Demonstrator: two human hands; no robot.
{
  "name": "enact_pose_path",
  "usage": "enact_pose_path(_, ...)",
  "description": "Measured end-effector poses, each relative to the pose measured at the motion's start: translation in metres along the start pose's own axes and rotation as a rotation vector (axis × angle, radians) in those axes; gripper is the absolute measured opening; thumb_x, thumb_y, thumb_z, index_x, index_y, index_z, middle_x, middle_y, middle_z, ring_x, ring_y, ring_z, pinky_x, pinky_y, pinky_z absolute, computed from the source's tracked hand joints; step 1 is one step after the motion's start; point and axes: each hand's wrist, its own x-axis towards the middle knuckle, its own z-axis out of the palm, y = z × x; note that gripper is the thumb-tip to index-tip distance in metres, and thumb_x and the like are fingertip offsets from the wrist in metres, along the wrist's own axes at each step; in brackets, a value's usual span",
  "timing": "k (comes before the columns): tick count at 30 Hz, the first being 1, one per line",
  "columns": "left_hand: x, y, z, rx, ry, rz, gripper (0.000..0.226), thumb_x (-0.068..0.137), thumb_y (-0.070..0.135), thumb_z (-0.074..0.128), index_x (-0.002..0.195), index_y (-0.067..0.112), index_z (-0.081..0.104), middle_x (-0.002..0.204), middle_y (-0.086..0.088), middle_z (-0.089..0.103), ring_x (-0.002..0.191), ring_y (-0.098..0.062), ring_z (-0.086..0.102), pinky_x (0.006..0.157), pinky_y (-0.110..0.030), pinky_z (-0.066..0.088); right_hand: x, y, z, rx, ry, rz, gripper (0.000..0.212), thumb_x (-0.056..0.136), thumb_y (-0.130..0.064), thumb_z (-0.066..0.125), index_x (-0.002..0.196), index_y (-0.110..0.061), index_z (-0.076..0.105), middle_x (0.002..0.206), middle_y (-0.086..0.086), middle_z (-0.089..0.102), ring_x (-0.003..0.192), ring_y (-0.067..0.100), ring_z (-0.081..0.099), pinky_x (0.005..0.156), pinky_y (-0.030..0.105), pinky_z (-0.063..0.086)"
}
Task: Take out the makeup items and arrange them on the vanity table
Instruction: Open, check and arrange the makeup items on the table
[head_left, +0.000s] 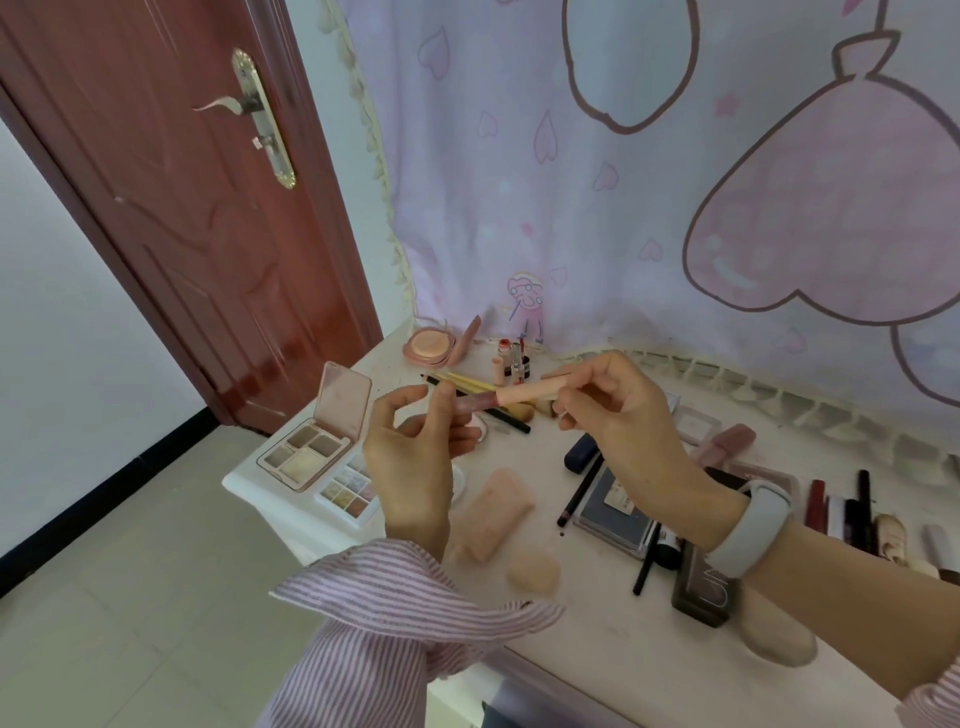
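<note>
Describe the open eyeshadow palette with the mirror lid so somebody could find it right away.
Start at the vanity table's corner nearest the red door. The pink palette lies there, its lid standing open. Unlike the white-tray palette beside it, it has larger beige pans and a lid.

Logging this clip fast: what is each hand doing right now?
Left hand: fingers pinch the clear end of the lip gloss tube.
Right hand: grips the same tube by its pink cap end, above the table.

Soft, even daylight; faint shadows. Glare on the door (208, 249). Wide-angle bending at edges; slight blur throughout.
</note>
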Motion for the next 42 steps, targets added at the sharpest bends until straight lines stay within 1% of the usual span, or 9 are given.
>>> enact_pose_path(5, -0.004, -0.008, -0.006, 0.150, -0.312, -0.152, 0.014, 0.086, 0.021, 0.062, 0.080, 0.009, 0.063, 0.059, 0.000, 0.064, 0.048, -0.009, 0.058, 0.046, -0.017, 0.047, 0.010, 0.002, -0.008, 0.221, -0.007, 0.211, 0.010, 0.087, 0.001, 0.057, 0.090, -0.007, 0.060, 0.076, 0.009, 0.063, 0.055, 0.011, 0.057, 0.053, 0.019, 0.049)
enact_pose_path(8, -0.006, -0.009, -0.008, 0.418, -0.475, 0.019, 0.006, 0.081, 0.018, 0.068, 0.079, 0.018, 0.062, 0.057, 0.006, 0.063, 0.047, -0.009, 0.057, 0.047, -0.019, 0.046, 0.015, 0.004, -0.013, 0.198, 0.026, 0.269, 0.013, 0.085, 0.006, 0.057, 0.091, -0.006, 0.060, 0.073, 0.011, 0.060, 0.051, 0.011, 0.054, 0.049, 0.019, 0.046)
enact_pose_path(15, -0.006, -0.010, -0.002, 0.601, -0.545, 0.060, 0.033, 0.095, 0.035, 0.043, 0.071, 0.019, 0.059, 0.051, 0.006, 0.062, 0.044, -0.007, 0.054, 0.046, -0.016, 0.043, 0.019, -0.002, -0.013, 0.539, -0.087, 0.395, 0.005, 0.077, -0.006, 0.062, 0.077, -0.009, 0.058, 0.063, 0.002, 0.050, 0.052, 0.009, 0.049, 0.046, 0.019, 0.042)
enact_pose_path(21, -0.007, -0.012, 0.000, 0.647, -0.574, 0.125, 0.009, 0.084, 0.036, 0.062, 0.091, 0.033, 0.058, 0.064, 0.007, 0.059, 0.051, -0.004, 0.055, 0.055, -0.022, 0.047, 0.023, 0.003, -0.015, 0.159, -0.136, 0.383, 0.009, 0.089, -0.016, 0.057, 0.082, -0.010, 0.055, 0.045, -0.008, 0.033, 0.041, 0.007, 0.029, 0.036, 0.017, 0.021)
enact_pose_path(25, 0.000, -0.007, -0.005, 0.793, -0.695, 0.274, 0.012, 0.089, 0.025, 0.058, 0.084, 0.034, 0.052, 0.063, 0.010, 0.058, 0.053, -0.001, 0.051, 0.058, -0.018, 0.043, 0.028, 0.000, -0.026, 0.103, -0.245, 0.351, 0.008, 0.068, -0.014, 0.068, 0.070, -0.015, 0.060, 0.050, -0.003, 0.043, 0.043, 0.010, 0.033, 0.035, 0.018, 0.019)
enact_pose_path(28, 0.011, -0.001, -0.011, 0.889, -0.799, 0.290, 0.010, 0.093, 0.024, 0.051, 0.087, 0.029, 0.057, 0.069, 0.013, 0.056, 0.063, -0.004, 0.052, 0.061, -0.018, 0.041, 0.032, -0.004, -0.042, -0.017, -0.440, 0.348, 0.010, 0.076, -0.007, 0.066, 0.071, -0.015, 0.063, 0.055, 0.002, 0.054, 0.047, 0.014, 0.048, 0.036, 0.018, 0.029)
enact_pose_path(33, 0.025, 0.002, -0.011, 1.085, -0.832, 0.422, 0.018, 0.093, 0.026, 0.051, 0.099, 0.017, 0.066, 0.074, 0.014, 0.047, 0.072, -0.008, 0.045, 0.063, -0.024, 0.030, 0.034, -0.001, -0.047, -0.909, -0.719, 0.013, 0.008, 0.094, -0.024, 0.050, 0.096, -0.029, 0.055, 0.074, -0.016, 0.061, 0.065, -0.005, 0.054, 0.059, 0.012, 0.038)
enact_pose_path(36, 0.030, 0.003, -0.009, 1.168, -0.811, 0.458, 0.019, 0.094, 0.027, 0.049, 0.100, 0.021, 0.066, 0.074, 0.014, 0.049, 0.075, -0.011, 0.047, 0.067, -0.027, 0.036, 0.037, 0.006, -0.046, -1.172, -0.682, -0.191, 0.022, 0.099, -0.024, 0.037, 0.111, -0.030, 0.054, 0.081, -0.016, 0.048, 0.079, 0.003, 0.043, 0.070, 0.024, 0.034)
enact_pose_path(42, 0.041, 0.007, -0.016, 1.232, -0.739, 0.409, 0.018, 0.094, 0.025, 0.049, 0.099, 0.018, 0.065, 0.083, 0.004, 0.061, 0.084, -0.018, 0.054, 0.078, -0.036, 0.042, 0.050, 0.021, -0.070, -1.177, -0.425, -0.287, 0.023, 0.097, -0.016, 0.040, 0.109, -0.019, 0.059, 0.091, -0.007, 0.051, 0.092, 0.017, 0.048, 0.071, 0.024, 0.029)
